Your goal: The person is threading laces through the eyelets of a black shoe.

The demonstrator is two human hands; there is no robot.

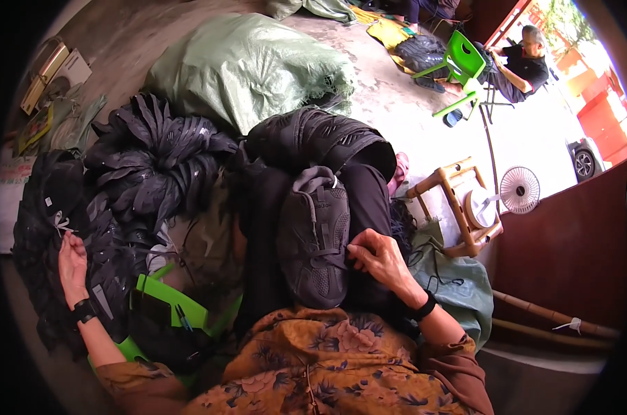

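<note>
A black shoe upper (315, 238) with mesh panels and laces lies lengthwise across my lap. At its right edge is my right hand (382, 257), thumb and forefinger pinched together; what lies between them is too small to make out. My left hand (72, 264) is held far out to the left, fingers drawn together, just below a white tie (62, 223) on a heap of black shoe uppers (103, 235). Whether it grips anything there I cannot tell. Another bundle of black uppers (320, 142) rests over my knees.
Stacked black uppers (158, 149) lie front left, beside a large pale green sack (241, 66). A bright green plastic chair (175, 302) is at lower left. On the right stand a bamboo stool (459, 207) and a white fan (519, 190). A seated person (524, 66) works farther off.
</note>
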